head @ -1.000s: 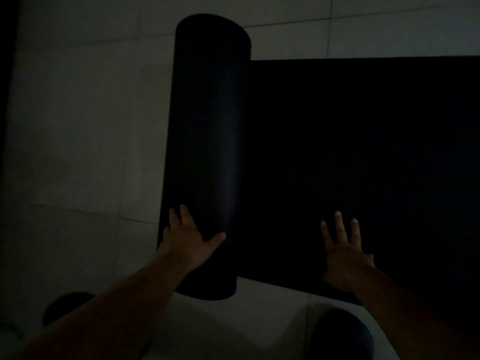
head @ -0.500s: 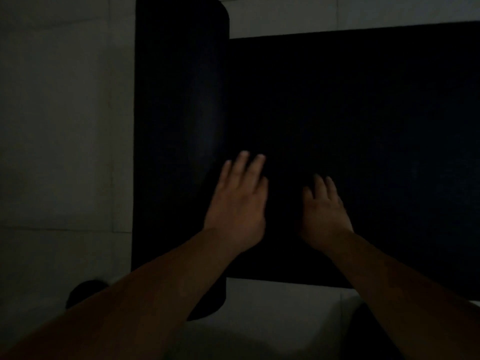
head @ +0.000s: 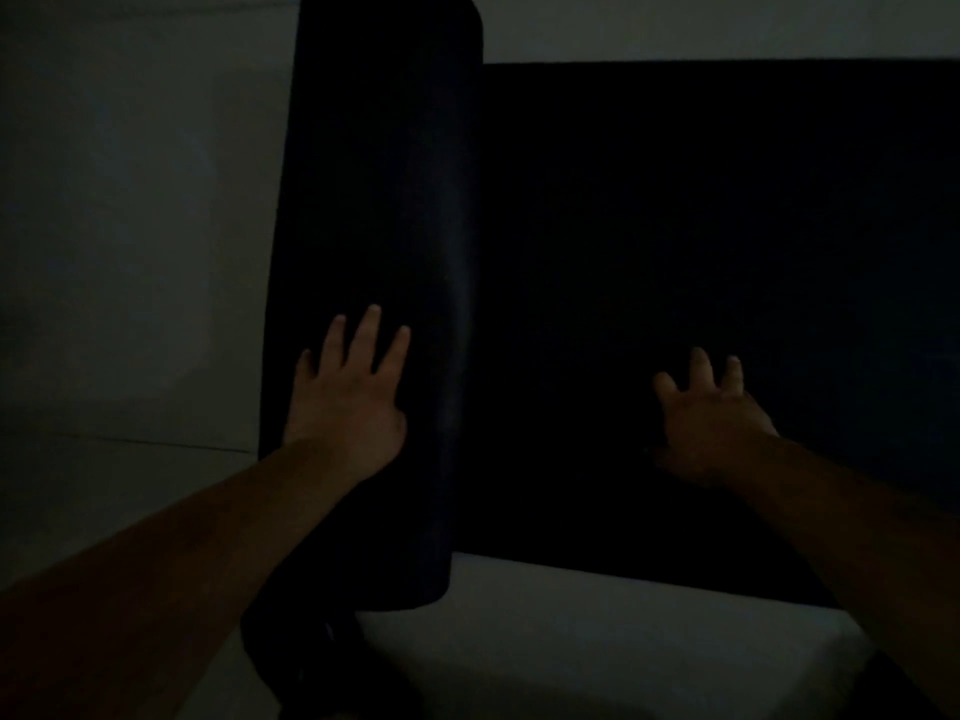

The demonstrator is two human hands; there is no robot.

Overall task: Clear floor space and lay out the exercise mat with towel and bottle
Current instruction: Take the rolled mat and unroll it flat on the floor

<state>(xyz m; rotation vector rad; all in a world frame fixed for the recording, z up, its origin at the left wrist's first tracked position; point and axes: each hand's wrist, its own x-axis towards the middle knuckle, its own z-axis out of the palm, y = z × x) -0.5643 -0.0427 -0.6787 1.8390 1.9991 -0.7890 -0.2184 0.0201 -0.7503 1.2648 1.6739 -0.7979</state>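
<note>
Dim room, mat (head: 701, 304) half unrolled on the floor (head: 130, 252), left hand (head: 348, 402) flat with fingers spread on its rolled part, right hand (head: 709, 418) spread wide on the flat part.

A dim indoor room, likely a home: pale tiled floor (head: 130, 252) (grout lines faintly visible) with a dark exercise mat (head: 701, 304) laid out.

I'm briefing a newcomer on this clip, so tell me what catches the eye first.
A black exercise mat fills the dim frame, flat on the right, with its thick rolled part standing out left of centre on the pale tiled floor. The left hand rests open on the roll, and the right hand presses the flat part.
</note>
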